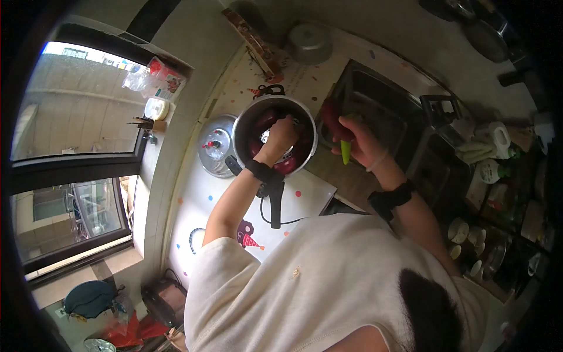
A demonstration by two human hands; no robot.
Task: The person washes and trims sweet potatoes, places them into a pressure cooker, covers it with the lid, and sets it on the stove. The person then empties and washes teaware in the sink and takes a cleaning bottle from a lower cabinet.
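Observation:
A metal pot (314,136) stands open on the counter with several dark red, long vegetables (287,165) around a pale perforated insert. Inside it, my left hand (282,136) reaches down over the insert with curled fingers; what they hold, if anything, is hidden. To the right of the pot, beside the sink, my right hand (365,142) is closed around a dark red vegetable (333,117) and a narrow bright green piece (345,152) that points down from the fingers. Left of the pot lies a round glass lid (216,145).
A sink (375,111) is at the right, with bottles (491,171) and bowls (458,230) beyond it. Behind the pot are a long box (258,50) and an upturned clear bowl (309,44). A window (82,105) is at the left.

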